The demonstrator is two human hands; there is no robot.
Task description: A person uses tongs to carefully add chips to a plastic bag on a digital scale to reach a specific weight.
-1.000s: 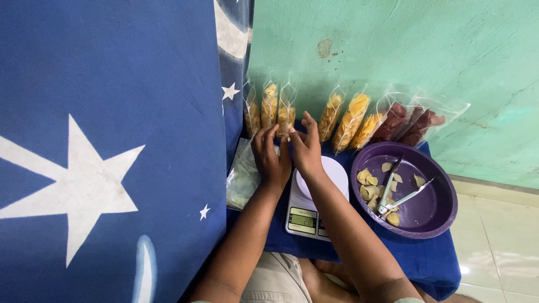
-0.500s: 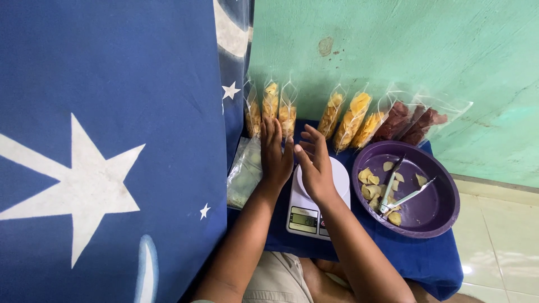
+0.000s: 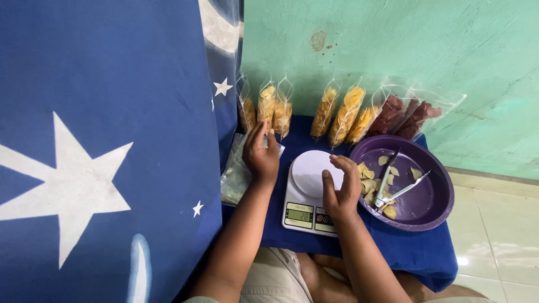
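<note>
My left hand (image 3: 261,154) rests with fingers together on a stack of empty clear plastic bags (image 3: 237,175) at the table's left edge, just in front of filled bags of yellow chips (image 3: 274,108). My right hand (image 3: 339,188) hovers open over the right side of a white kitchen scale (image 3: 310,191), fingers apart and holding nothing. The scale's round platform is bare and its display is lit.
A purple bowl (image 3: 432,210) at the right holds several yellow chips and metal tongs (image 3: 395,184). More bags of yellow chips (image 3: 343,115) and dark red chips (image 3: 405,118) lean against the green wall. A blue star-patterned cloth (image 3: 106,146) hangs at the left. Blue tablecloth (image 3: 415,252) covers the small table.
Both hands were together at the filled bags by the wall. The right hand has drawn back to the scale; the left has lowered onto the empty bags.
</note>
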